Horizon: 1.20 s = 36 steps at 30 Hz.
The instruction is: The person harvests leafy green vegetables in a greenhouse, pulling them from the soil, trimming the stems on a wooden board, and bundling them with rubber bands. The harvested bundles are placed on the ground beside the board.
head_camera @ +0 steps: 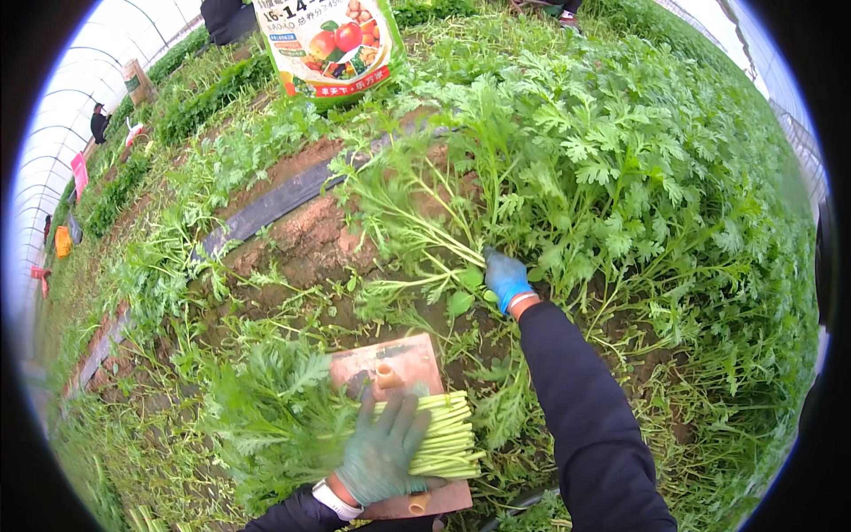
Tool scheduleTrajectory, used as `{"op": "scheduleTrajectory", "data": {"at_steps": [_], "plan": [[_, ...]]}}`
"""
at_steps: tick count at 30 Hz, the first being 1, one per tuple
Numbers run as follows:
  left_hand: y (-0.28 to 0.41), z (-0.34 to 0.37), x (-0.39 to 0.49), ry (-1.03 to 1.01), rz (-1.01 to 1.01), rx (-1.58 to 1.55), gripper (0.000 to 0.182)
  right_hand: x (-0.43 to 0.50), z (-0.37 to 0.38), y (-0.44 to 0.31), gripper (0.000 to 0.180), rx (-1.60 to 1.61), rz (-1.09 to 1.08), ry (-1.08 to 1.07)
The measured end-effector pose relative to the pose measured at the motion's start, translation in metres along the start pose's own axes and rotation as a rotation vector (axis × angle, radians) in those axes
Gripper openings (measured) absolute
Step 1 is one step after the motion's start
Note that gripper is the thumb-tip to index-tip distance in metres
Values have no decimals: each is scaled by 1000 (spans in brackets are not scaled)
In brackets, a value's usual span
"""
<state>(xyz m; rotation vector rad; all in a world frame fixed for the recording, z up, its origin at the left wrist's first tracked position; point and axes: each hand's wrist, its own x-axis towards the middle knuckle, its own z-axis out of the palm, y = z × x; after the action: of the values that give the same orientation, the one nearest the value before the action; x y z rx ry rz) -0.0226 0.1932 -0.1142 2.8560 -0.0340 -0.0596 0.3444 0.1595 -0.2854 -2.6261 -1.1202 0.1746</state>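
My left hand (384, 447), in a thin greenish glove with a white watch at the wrist, lies flat with spread fingers on a bundle of cut leafy green stalks (444, 435). The bundle rests across a reddish board (405, 356) with short tube-like pegs; its cut ends point right and its leaves left. My right hand (506, 274), in a blue glove, is closed around the lower stems of several loose leafy stalks (425, 229), beside the standing greens. Their tops fan out to the upper left. Whether the right hand also holds a tool cannot be seen.
Dense standing leafy greens (638, 159) fill the right side. A printed fertilizer sack (336, 50) stands at the top. A dark plastic strip (279, 203) crosses the soil. A person (99, 124) is far left; parts of others show at the top. Orange bag (63, 241) at far left.
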Motion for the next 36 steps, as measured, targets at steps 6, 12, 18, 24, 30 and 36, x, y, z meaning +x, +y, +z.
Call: {"op": "scheduleTrajectory", "data": {"at_steps": [6, 12, 18, 24, 30, 36], "plan": [[1, 0, -1, -47, -27, -15, 103, 14, 21, -1, 16, -95, 40, 5], [0, 1, -1, -47, -26, -27, 103, 9, 24, 3, 16, -131, -3, 28], [-1, 1, -1, -23, -8, -25, 104, -9, -6, -20, 19, -166, -52, -201], [-2, 4, -3, -49, -26, -28, 104, 12, -20, -38, 25, 81, 198, -23], [-3, 4, -3, -28, -27, -33, 102, 56, 3, -43, 29, 202, 366, -175], [-3, 2, -3, -26, -30, -44, 99, 56, 13, -41, 29, 193, 391, -126]]}}
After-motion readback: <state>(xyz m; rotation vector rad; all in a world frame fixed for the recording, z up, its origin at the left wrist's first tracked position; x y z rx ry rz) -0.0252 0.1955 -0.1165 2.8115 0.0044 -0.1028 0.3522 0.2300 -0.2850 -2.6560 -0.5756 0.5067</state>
